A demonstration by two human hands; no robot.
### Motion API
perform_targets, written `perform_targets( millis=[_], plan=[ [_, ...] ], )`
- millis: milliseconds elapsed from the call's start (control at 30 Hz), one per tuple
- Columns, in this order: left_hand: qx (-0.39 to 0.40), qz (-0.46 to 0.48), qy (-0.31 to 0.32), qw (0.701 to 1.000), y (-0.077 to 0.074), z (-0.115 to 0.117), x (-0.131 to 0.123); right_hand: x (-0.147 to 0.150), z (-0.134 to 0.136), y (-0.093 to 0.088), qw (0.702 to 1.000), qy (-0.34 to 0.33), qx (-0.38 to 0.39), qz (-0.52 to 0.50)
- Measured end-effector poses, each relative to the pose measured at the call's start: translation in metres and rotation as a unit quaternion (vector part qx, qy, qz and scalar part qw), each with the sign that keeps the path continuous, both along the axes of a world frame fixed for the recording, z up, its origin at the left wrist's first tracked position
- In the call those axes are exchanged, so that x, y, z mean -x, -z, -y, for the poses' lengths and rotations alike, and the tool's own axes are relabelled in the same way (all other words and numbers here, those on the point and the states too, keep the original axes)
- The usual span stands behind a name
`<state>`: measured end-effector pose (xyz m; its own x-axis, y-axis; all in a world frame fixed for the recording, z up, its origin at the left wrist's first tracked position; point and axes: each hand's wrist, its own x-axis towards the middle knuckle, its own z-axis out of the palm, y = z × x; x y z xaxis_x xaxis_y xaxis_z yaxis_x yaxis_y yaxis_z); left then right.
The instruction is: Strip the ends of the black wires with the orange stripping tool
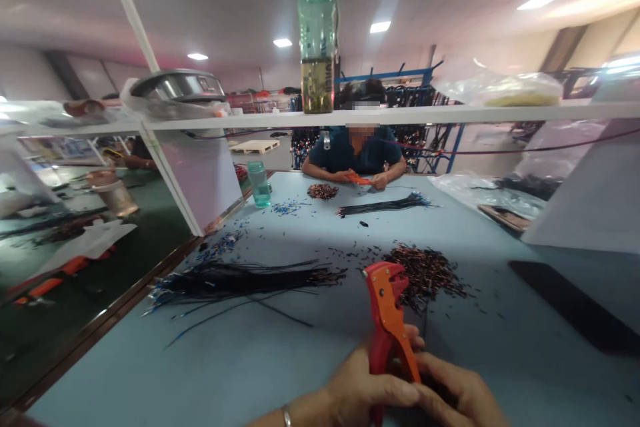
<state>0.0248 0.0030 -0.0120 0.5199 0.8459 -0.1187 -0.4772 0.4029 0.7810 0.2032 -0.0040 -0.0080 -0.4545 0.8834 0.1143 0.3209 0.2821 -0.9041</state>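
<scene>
An orange and red wire-stripping plier (pixel 386 310) stands upright near the table's front edge. My left hand (pixel 364 387) is wrapped round its handles from the left. My right hand (pixel 457 392) is closed beside the handles on the right, touching them; what its fingers pinch is too small to tell. A pile of short stripped wire bits (pixel 425 271) lies just behind the tool. A bundle of long black wires with blue terminals (pixel 235 278) lies to the left on the pale blue table (pixel 280 353).
Across the table a person in a dark shirt works with an orange tool (pixel 359 179) beside a black wire bundle (pixel 383 206). A green cup (pixel 259 183), a shelf (pixel 400 115) bearing a bottle (pixel 318 40), plastic bags (pixel 480 193) and a dark strip (pixel 575 307) are around.
</scene>
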Motion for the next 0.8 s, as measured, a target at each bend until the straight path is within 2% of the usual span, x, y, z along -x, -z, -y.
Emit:
perform_targets(
  millis=[100, 200, 267, 400, 467, 567, 667, 800],
  plan=[
    [0.014, 0.009, -0.018, 1.0, -0.006, 0.001, -0.001, 0.002, 0.001, 0.006, 0.999, 0.01, -0.036, 0.026],
    [-0.015, 0.018, -0.033, 0.999, -0.009, 0.002, -0.001, 0.005, 0.001, 0.01, 0.997, 0.012, -0.056, 0.043],
    [-0.031, 0.028, -0.023, 0.999, -0.01, 0.003, 0.002, 0.005, 0.001, 0.008, 0.999, 0.003, -0.033, 0.024],
    [-0.007, 0.046, -0.033, 0.998, -0.015, -0.002, 0.01, -0.002, 0.001, -0.008, 0.995, -0.048, 0.072, -0.057],
    [0.001, 0.052, -0.045, 0.998, -0.017, -0.005, 0.015, -0.007, 0.002, -0.016, 0.994, -0.045, 0.078, -0.067],
    [0.009, 0.08, -0.039, 0.996, -0.017, -0.006, 0.018, -0.016, 0.001, -0.021, 0.999, -0.012, 0.026, -0.045],
    [0.013, 0.09, -0.029, 0.995, -0.014, -0.004, 0.019, -0.023, -0.003, -0.021, 0.997, 0.004, -0.066, -0.035],
    [-0.021, 0.057, -0.016, 0.998, -0.013, -0.001, 0.019, -0.028, -0.008, -0.018, 0.978, 0.007, -0.207, -0.013]
  ],
)
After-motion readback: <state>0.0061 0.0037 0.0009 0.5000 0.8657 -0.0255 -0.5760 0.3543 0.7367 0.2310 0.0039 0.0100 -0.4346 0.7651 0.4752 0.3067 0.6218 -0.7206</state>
